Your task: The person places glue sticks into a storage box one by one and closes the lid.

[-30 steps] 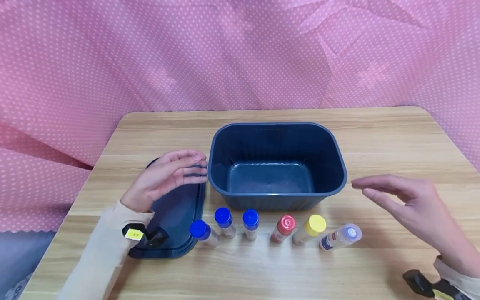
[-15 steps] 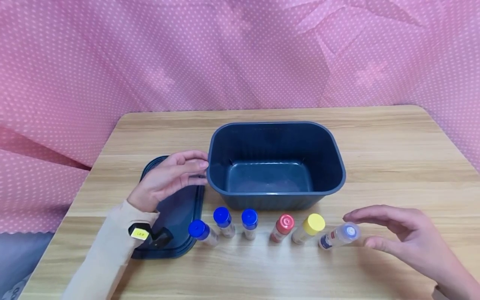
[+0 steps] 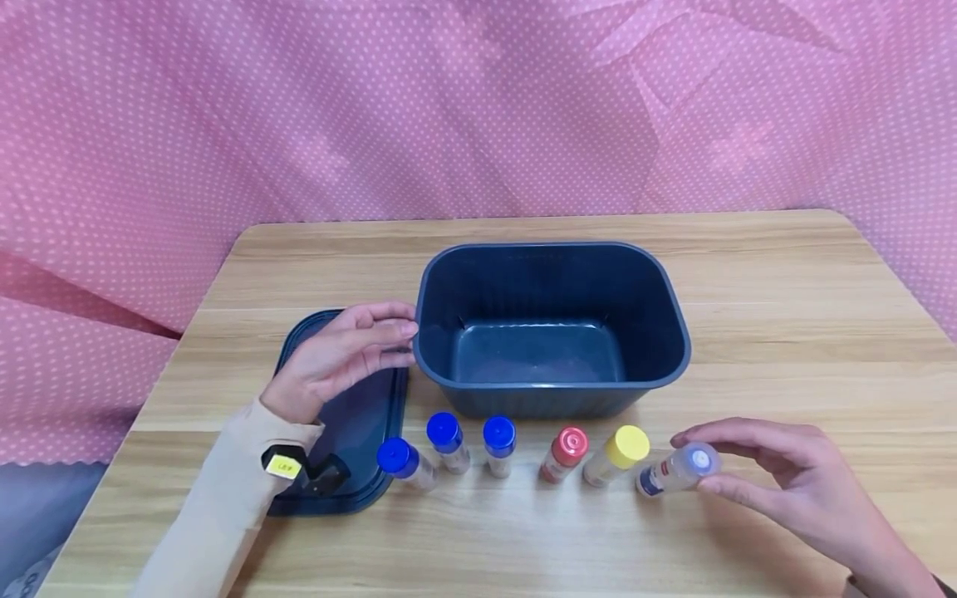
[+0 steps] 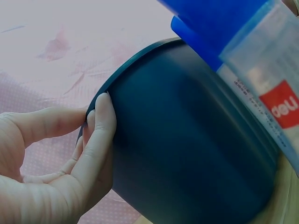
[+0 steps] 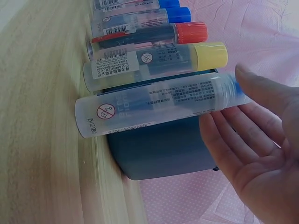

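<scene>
A dark blue plastic bin (image 3: 553, 400) stands upright on the table. My left hand (image 3: 347, 353) touches its left side near the rim, fingers fairly straight. Before the bin stands a row of liquid glue bottles: several blue-capped ones (image 3: 499, 436), a red-capped one (image 3: 571, 448), a yellow-capped one (image 3: 626, 448) and, at the right end, one with a clear cap (image 3: 676, 471). My right hand (image 3: 796, 477) reaches round the clear-capped bottle's top, thumb and fingers on opposite sides of the cap. In the right wrist view, that glue bottle (image 5: 149, 107) still stands on the table.
A dark blue lid (image 3: 359, 432) lies flat left of the bin, partly under my left forearm. The wooden table (image 3: 755, 291) ends at a pink dotted curtain (image 3: 478, 108) behind.
My right hand has come down and left to the clear-capped glue bottle, its thumb and fingers nearing the cap. My left hand has moved slightly right, onto the bin's side.
</scene>
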`<state>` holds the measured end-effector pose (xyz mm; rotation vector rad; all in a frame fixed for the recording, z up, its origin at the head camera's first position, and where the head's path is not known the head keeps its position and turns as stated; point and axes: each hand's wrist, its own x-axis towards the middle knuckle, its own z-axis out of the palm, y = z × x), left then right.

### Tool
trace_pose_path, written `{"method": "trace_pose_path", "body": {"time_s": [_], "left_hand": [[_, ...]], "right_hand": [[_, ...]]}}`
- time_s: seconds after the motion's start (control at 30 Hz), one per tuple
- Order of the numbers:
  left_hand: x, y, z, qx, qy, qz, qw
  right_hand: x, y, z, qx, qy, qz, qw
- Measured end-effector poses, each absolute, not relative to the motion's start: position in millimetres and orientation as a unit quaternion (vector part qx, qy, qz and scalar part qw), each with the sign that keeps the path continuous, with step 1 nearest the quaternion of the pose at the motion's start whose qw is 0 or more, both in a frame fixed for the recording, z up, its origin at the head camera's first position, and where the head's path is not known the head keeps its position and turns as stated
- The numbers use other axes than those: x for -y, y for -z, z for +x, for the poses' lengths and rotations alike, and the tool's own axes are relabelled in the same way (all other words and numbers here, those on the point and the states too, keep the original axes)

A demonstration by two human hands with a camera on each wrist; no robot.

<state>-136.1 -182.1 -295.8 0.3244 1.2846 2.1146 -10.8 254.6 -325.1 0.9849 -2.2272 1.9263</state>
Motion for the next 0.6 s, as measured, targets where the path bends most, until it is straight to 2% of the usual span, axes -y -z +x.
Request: {"method": "trace_pose_path", "body": {"time_s": [0.17,0.6], "left_hand": [[181.5,298.0,-135.8,-0.476,-0.81,0.122,0.32],[179.3,301.1,-134.2,-0.465,-0.824,0.115,0.303]], "right_hand": [[-255.0,323.8,-12.6,0.712,-0.627,0.314,0.028],[-267.9,298.9,-30.7,0.66,-0.67,0.328,0.097]]}}
